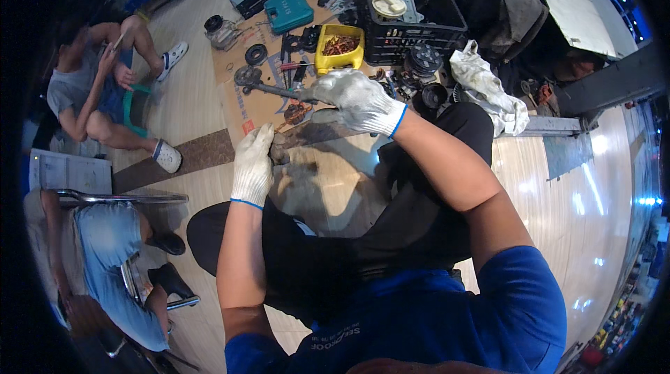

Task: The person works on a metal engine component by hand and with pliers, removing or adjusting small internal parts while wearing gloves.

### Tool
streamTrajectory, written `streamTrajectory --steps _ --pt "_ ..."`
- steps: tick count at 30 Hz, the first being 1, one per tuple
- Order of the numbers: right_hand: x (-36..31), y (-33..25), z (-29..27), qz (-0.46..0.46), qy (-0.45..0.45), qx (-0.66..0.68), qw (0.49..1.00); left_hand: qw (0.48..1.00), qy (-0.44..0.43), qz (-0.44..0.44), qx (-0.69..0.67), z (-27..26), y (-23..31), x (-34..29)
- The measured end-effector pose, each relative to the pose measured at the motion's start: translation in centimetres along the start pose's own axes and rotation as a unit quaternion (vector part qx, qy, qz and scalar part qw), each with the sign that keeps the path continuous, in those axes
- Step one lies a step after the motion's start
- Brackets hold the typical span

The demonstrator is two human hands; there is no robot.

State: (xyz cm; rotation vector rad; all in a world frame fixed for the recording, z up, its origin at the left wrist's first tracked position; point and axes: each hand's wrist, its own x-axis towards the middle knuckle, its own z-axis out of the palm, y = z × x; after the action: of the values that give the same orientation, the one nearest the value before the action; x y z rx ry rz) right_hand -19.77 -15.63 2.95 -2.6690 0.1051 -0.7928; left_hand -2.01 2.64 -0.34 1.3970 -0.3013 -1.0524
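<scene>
My right hand (356,102), in a white knit glove with a blue cuff, is closed around a dark metal tool (276,89). The tool is long and straight, with a rounded head at its left end. My left hand (253,168), gloved alike, is lower and to the left, its fingers drawn together beside a small dark lump (280,151). What those fingers hold cannot be made out. Between the hands, a round copper-wound motor part (296,114) shows at the near edge of a cardboard sheet (244,102).
A yellow container (340,68) of copper-coloured scraps, a teal case (289,12) and a black ring (256,54) lie beyond. Black crates (412,42) and a white cloth (488,88) are to the right. Two people sit at the left, one holding a phone (120,40).
</scene>
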Motion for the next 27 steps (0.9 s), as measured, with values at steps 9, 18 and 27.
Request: streamTrajectory --steps 9,18,27 --pt "0.3 -0.2 -0.3 -0.029 -0.002 0.047 0.999 0.998 -0.038 -0.057 0.002 -0.3 0.7 -0.3" --pt "0.4 -0.6 -0.7 -0.055 0.02 0.019 0.998 0.995 -0.079 -0.054 -0.015 -0.4 0.3 0.1" --pt "0.3 -1.3 -0.5 -0.045 0.027 0.013 0.999 0.994 -0.095 -0.061 0.005 -0.8 0.4 -0.1"
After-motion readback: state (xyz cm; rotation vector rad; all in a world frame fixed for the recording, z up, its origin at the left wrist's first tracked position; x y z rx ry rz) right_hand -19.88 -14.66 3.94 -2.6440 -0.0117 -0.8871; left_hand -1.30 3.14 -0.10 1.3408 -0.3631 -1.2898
